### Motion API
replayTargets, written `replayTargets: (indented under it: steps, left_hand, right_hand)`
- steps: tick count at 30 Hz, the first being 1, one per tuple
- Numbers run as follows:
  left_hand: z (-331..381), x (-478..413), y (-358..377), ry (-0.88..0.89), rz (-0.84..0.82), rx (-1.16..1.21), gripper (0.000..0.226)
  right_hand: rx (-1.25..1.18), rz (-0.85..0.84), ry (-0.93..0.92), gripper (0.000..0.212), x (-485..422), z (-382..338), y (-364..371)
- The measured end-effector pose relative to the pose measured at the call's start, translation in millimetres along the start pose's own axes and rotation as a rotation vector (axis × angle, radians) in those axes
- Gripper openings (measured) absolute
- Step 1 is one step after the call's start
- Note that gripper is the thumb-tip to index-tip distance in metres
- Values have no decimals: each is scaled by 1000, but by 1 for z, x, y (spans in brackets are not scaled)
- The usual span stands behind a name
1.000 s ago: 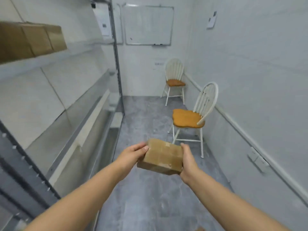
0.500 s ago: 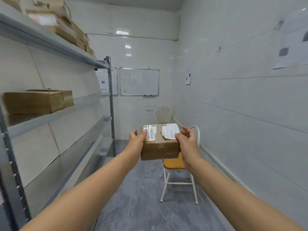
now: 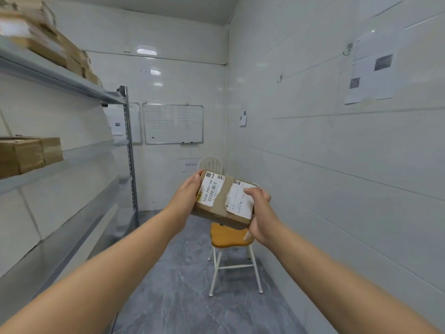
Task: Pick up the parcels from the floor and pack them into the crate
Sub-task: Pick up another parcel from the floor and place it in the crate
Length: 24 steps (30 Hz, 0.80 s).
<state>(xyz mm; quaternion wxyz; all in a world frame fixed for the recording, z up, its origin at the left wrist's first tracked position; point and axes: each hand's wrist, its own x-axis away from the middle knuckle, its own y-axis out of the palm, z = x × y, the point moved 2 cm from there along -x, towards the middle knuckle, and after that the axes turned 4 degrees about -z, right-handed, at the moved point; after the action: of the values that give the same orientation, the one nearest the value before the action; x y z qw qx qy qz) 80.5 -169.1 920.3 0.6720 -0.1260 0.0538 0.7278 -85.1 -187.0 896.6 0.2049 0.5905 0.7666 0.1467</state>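
Nearest, two bare forearms reach forward and meet at the parcel [image 3: 222, 206], which is held in the air, well above the floor [image 3: 183, 285]. The left hand [image 3: 187, 196] takes the parcel's left end, its grip closed along that edge with a fingertip up at the far corner. The right hand [image 3: 260, 213] holds the right end, its grip wrapped round it with the thumb lying across the top face.

The parcel is a small, flat brown cardboard box, tilted so its right end sits lower. A strip of brown tape runs across its middle. Left of the tape is a white label [image 3: 209, 189] with barcodes and printed characters; right of it is a second label [image 3: 239, 201], partly under the thumb.

Just below and behind the parcel stands a white chair [image 3: 228, 237] with an orange seat. Beyond the parcel a second chair [image 3: 210, 163] shows its rounded back, and above that a whiteboard [image 3: 173, 123] hangs on the end wall. Left of the parcel a metal rack [image 3: 130, 150] carries cardboard boxes [image 3: 26, 153]. Right of it, paper sheets [image 3: 372, 68] hang on the tiled wall
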Motion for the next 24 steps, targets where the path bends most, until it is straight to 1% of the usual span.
replayTargets:
  steps: [2, 4, 5, 7, 8, 10, 12, 13, 14, 16, 17, 18, 20, 22, 24]
  left_hand:
    - [-1, -9, 11, -21, -31, 19, 30]
    - [3, -19, 27, 5, -89, 23, 30]
    - [6, -26, 36, 20, -131, 10, 31]
    - [11, -37, 55, 57, -189, -16, 36]
    - [14, -43, 65, 72, -211, 4, 40]
    - [10, -56, 87, 56, -247, 90, 48]
    - [8, -61, 110, 68, -271, 172, 52]
    - [7, -63, 122, 78, -292, 205, 58]
    - [5, -63, 135, 65, -327, 235, 68]
    - [-3, -60, 165, -20, -483, 269, 85]
    - [-9, -55, 181, -73, -574, 301, 85]
    - [-14, -48, 196, -115, -653, 339, 80]
    - [-20, -31, 223, -147, -763, 389, 71]
    - [-24, -19, 246, -159, -862, 423, 68]
    - [-24, -4, 267, -163, -996, 449, 68]
  right_hand:
    - [83, 34, -8, 36, 4, -3, -14]
    - [185, 86, -3, 39, 8, -8, -32]
    - [214, 89, 17, 45, 10, -11, -43]
    - [266, 45, 90, 58, 17, -20, -64]
    - [288, 13, 126, 57, 24, -25, -72]
    - [292, 29, 156, 42, 38, -33, -88]
    - [227, 140, 112, 26, 49, -39, -103]
    - [166, 214, 66, 23, 52, -44, -111]
    - [107, 280, 16, 23, 56, -49, -115]
    - [52, 379, -67, 24, 67, -55, -120]
    - [64, 423, -94, 28, 74, -55, -123]
    - [87, 467, -121, 37, 81, -55, -127]
    - [153, 560, -136, 63, 101, -54, -137]
    - [297, 654, -64, 79, 129, -56, -146]
    - [417, 743, 18, 82, 163, -58, -153]
